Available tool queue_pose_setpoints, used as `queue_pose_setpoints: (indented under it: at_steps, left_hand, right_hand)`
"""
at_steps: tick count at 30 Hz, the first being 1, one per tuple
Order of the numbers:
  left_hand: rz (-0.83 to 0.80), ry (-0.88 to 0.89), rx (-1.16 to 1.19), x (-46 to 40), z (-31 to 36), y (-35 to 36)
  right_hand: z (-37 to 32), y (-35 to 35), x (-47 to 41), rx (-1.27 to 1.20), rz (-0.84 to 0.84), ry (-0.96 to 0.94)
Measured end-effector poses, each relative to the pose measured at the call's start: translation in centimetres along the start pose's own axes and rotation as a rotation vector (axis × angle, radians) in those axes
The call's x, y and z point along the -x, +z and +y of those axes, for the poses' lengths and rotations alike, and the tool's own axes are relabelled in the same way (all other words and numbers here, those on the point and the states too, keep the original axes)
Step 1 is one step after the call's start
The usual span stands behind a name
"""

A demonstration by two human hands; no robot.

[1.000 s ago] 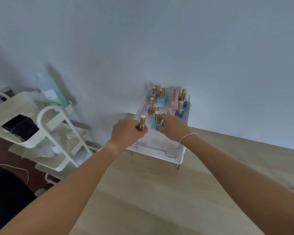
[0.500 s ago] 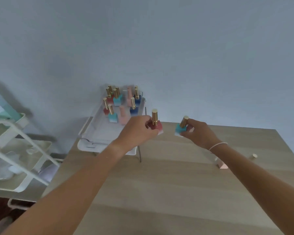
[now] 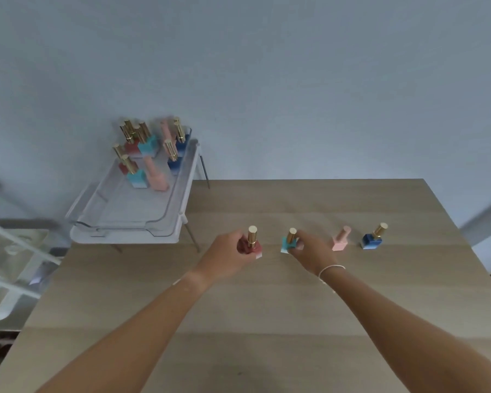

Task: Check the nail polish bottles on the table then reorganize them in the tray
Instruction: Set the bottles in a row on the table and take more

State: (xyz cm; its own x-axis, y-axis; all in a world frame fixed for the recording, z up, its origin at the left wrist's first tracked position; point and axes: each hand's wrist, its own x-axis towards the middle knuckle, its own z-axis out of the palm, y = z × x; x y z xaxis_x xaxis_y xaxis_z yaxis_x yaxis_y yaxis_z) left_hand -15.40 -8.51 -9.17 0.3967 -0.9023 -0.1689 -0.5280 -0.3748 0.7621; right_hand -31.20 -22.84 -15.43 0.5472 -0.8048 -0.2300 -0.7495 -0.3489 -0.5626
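My left hand (image 3: 228,255) grips a red nail polish bottle (image 3: 251,245) with a gold cap, low over the wooden table (image 3: 267,321). Beside it my right hand (image 3: 312,252) holds a teal bottle (image 3: 289,242), also gold-capped. To their right a pink bottle (image 3: 340,239) and a dark blue bottle (image 3: 373,238) stand on the table. The clear tray (image 3: 142,219) sits on a small white stand at the table's far left corner. Several bottles in red, teal, pink and blue stand at its far end (image 3: 150,154).
A white rolling cart (image 3: 9,265) stands left of the table, blurred. A pale wall rises behind the table. The table's right edge runs close past the dark blue bottle.
Both hands lifted a bottle each out of the tray and carried them right and down to the table. The camera view swung right with them.
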Motion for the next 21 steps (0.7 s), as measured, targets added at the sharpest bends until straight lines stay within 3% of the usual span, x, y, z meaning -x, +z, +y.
queue_pose_setpoints:
  at_steps: [13, 17, 21]
  left_hand:
    - [0.026, -0.006, 0.036, -1.0, -1.7, 0.4]
    - [0.050, 0.037, 0.035, -1.0, -1.4, 0.3]
    - [0.046, 0.128, 0.010, -0.9, -0.6, 0.5]
  right_hand:
    - [-0.3, 0.3, -1.1, 0.002, 0.000, -0.013]
    - [-1.8, -1.7, 1.3, -0.120, 0.247, -0.231]
    - [-4.5, -3.9, 3.6, -0.113, 0.143, -0.488]
